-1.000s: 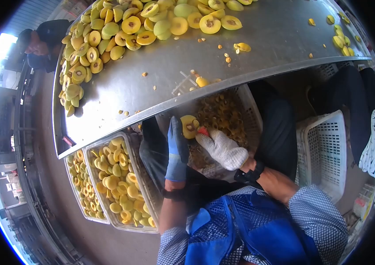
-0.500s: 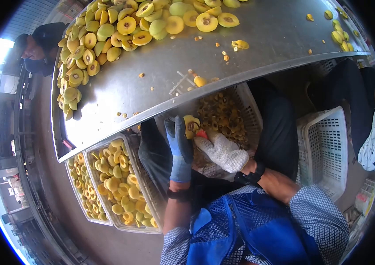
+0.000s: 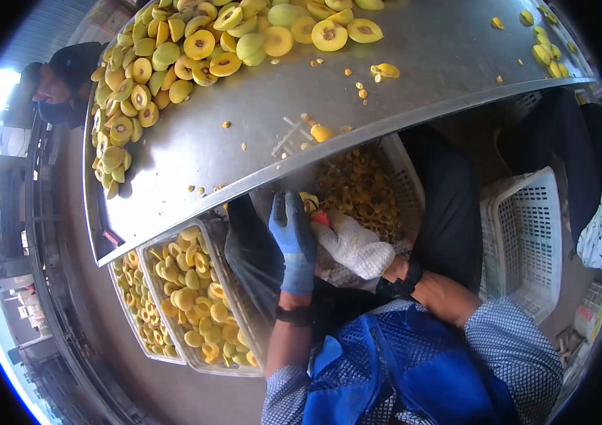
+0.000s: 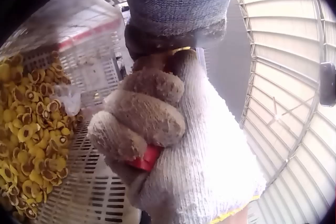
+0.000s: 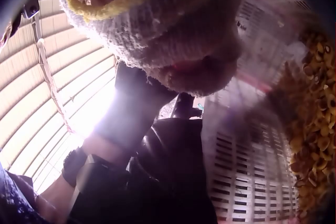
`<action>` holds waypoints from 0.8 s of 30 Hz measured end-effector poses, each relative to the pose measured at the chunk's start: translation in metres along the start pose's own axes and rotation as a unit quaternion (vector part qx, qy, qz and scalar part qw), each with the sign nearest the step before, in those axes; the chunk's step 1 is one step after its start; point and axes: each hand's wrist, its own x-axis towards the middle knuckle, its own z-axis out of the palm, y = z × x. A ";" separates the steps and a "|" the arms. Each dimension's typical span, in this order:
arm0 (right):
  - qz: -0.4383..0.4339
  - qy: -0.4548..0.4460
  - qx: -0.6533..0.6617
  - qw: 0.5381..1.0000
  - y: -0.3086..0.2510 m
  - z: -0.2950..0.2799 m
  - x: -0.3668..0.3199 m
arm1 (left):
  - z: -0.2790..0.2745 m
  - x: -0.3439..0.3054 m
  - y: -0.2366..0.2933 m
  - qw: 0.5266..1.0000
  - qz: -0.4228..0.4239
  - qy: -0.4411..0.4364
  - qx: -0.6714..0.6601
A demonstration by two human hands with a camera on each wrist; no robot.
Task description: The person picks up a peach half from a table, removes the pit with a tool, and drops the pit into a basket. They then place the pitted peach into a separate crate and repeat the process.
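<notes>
My left hand (image 3: pixel 292 241), in a blue glove, holds a yellow peach half (image 3: pixel 309 201) at its fingers, below the table's front edge. Most of that half is hidden by the gloves. In a white knit glove, my right hand (image 3: pixel 358 246) grips a small tool by its red handle (image 3: pixel 321 218), right against the fruit. The left wrist view shows the white-gloved fingers (image 4: pixel 152 106) curled round the red handle (image 4: pixel 147 158); the tool's working end is hidden. Under both hands, a white crate (image 3: pixel 409 173) contains many brownish-yellow fruit scraps (image 3: pixel 361 188).
Peach halves (image 3: pixel 198 44) are heaped on the metal table (image 3: pixel 244 106), with loose bits near its edge. Two crates of halves (image 3: pixel 198 301) stand at the left. At the right is a white crate (image 3: pixel 527 234) beside a seated person's leg (image 3: pixel 549 149). Another person (image 3: pixel 67 78) is beyond the table.
The left hand has shifted slightly right and turned, drawing the peach half in so less of it shows. The right hand with the red-handled tool stays against it.
</notes>
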 end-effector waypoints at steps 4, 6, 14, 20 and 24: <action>-0.052 -0.020 -0.021 0.998 0.004 0.000 -0.004 | -0.001 -0.001 0.011 0.998 -0.005 -0.031 0.048; -0.110 -0.012 -0.030 0.993 0.022 0.008 -0.004 | -0.008 0.006 -0.007 0.997 -0.033 -0.067 0.027; 0.043 -0.138 0.296 0.944 -0.001 -0.011 -0.028 | -0.015 0.009 0.007 0.982 -0.041 -0.187 0.004; 0.186 -0.288 0.529 0.776 -0.010 -0.019 -0.034 | -0.017 0.015 0.010 0.928 -0.050 -0.334 -0.154; 0.163 -0.294 0.525 0.782 -0.005 -0.016 -0.035 | -0.008 0.004 0.006 0.904 -0.069 -0.335 -0.254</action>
